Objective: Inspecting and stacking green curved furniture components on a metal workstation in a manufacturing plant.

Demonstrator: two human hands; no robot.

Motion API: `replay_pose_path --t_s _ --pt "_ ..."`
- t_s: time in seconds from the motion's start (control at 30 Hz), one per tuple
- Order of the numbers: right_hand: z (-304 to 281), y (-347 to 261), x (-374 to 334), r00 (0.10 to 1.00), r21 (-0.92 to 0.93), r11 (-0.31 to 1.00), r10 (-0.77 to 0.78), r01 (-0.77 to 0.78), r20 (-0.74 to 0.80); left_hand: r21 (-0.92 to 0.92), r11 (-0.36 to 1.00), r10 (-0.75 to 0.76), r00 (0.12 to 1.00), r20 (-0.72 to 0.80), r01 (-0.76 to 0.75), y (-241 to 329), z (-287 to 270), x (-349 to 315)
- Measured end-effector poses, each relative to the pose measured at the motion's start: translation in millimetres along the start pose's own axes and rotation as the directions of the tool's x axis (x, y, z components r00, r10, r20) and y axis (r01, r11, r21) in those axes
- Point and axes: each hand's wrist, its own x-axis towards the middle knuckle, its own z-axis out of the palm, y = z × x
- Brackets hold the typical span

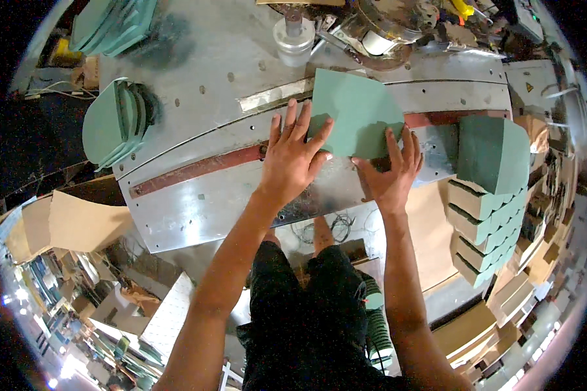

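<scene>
A green sheet piece (353,107) with a curved upper right edge lies on the grey metal machine table (202,212). My left hand (291,156) is open at its left edge, fingers spread toward the far side, the index finger and thumb at the sheet. At the sheet's lower right corner is my right hand (392,173). Its fingers are stretched out, with fingertips on the sheet's right side and the thumb by the near edge. Neither hand is wrapped around anything. Just right of my right hand stands a thick block of stacked green pieces (492,153).
Several bundles of green pieces (482,228) sit below that block, next to a brown board (427,241). More green stacks (114,124) stand at the left. A red-brown strip (199,171) crosses the table. Machine parts (385,32) and a metal cylinder (293,42) rise at the back.
</scene>
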Motion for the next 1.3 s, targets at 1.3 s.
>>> replay_pose_path --t_s 1.3 --pt "30 -159 36 0.892 0.057 0.98 -0.195 0.188 0.409 -0.291 0.901 -0.335 0.942 0.006 0.323 -20 -56 -76"
